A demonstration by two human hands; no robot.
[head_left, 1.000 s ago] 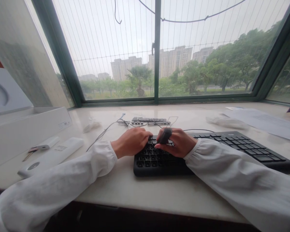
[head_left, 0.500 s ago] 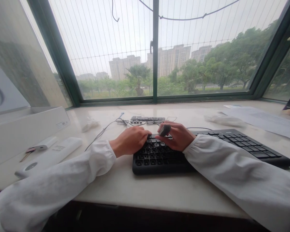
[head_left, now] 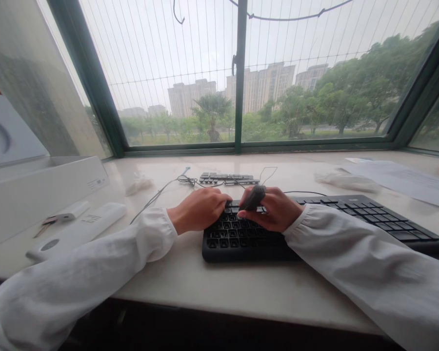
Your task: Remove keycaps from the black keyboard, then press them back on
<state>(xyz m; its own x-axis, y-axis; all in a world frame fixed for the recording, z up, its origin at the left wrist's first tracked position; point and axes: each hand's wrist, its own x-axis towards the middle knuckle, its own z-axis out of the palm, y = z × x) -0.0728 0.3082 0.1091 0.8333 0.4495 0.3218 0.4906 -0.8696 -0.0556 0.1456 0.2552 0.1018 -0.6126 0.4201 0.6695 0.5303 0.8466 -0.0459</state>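
Green-framed windows (head_left: 240, 112) fill the upper frame above a pale counter (head_left: 190, 287). From lower centre rightward lies a black keyboard (head_left: 249, 254); at its top-left corner, the person's left hand (head_left: 199, 209) rests, its grip unclear, while the right hand (head_left: 274, 212) pinches a dark object (head_left: 255, 196).

There are two hands (head_left: 202, 210) (head_left: 274, 209), two white sleeves (head_left: 109, 258) (head_left: 354, 253), one black keyboard (head_left: 252, 251), one dark tool (head_left: 254, 197), one open box (head_left: 54, 192), two white gadgets (head_left: 70, 211) (head_left: 82, 231), two plastic bags (head_left: 139, 185) (head_left: 346, 181), at least one sheet of paper (head_left: 406, 180) and one palm tree (head_left: 212, 109); the loose keys (head_left: 214, 177) are too small to count
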